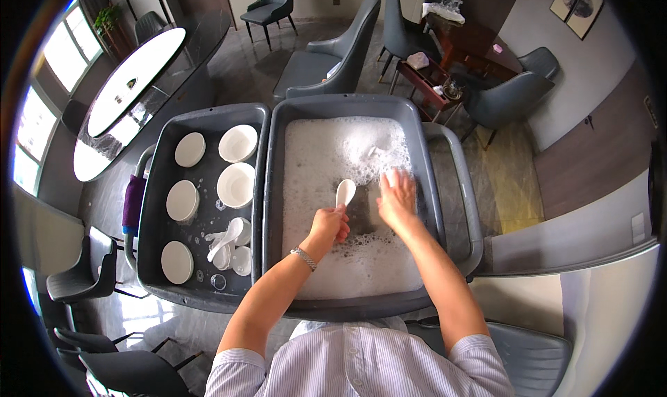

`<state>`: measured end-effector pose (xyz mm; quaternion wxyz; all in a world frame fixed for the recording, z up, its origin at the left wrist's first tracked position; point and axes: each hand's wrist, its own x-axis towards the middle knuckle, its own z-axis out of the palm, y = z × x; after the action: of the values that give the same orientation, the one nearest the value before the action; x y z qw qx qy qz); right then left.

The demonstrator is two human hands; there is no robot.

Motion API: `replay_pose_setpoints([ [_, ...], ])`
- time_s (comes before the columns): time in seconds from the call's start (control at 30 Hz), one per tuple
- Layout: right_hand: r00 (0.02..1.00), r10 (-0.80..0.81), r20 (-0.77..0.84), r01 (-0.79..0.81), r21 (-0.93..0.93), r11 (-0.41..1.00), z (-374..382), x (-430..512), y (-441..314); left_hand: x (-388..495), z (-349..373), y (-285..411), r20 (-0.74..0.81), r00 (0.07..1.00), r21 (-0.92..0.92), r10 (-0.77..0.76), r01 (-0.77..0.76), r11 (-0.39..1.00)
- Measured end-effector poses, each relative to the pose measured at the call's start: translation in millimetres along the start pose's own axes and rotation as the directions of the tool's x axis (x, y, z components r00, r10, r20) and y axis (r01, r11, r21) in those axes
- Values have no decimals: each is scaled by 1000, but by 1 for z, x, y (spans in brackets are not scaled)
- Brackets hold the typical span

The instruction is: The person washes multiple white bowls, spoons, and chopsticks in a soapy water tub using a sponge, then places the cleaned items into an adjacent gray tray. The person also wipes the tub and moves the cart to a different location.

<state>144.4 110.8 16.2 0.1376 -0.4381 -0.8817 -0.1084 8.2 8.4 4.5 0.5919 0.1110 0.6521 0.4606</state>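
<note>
My left hand [330, 224] grips a white soup spoon [346, 192] by its handle, bowl end up, over the soapy water [323, 146]. My right hand [398, 196] is at the foam near the tub's right side, fingers extended and blurred by motion. White foam covers its fingertips, so whether it holds anything is hidden. Both hands are over the right grey tub [431, 188]. In the left tub [208, 287] lie several white spoons [225, 240] in a pile, together with white bowls [238, 143] and white round dishes [182, 200].
A grey cart handle [464, 188] curves out at the right. Purple cloth [134, 203] hangs on the left handle. Beyond the tubs stand a grey armchair [312, 72], a small dark red table [424, 79] and an oval table [140, 79] with a white top.
</note>
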Motion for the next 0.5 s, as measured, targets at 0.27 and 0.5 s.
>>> replay_pose_setpoints([
  [0.27, 696, 152, 701, -690, 713, -125, 16, -9, -5, 3, 20, -7, -56, 995, -102, -80, 74, 992],
  [0.5, 875, 110, 471, -456, 880, -133, 12, -18, -42, -31, 31, -6, 92, 996, -299, -18, 45, 953],
])
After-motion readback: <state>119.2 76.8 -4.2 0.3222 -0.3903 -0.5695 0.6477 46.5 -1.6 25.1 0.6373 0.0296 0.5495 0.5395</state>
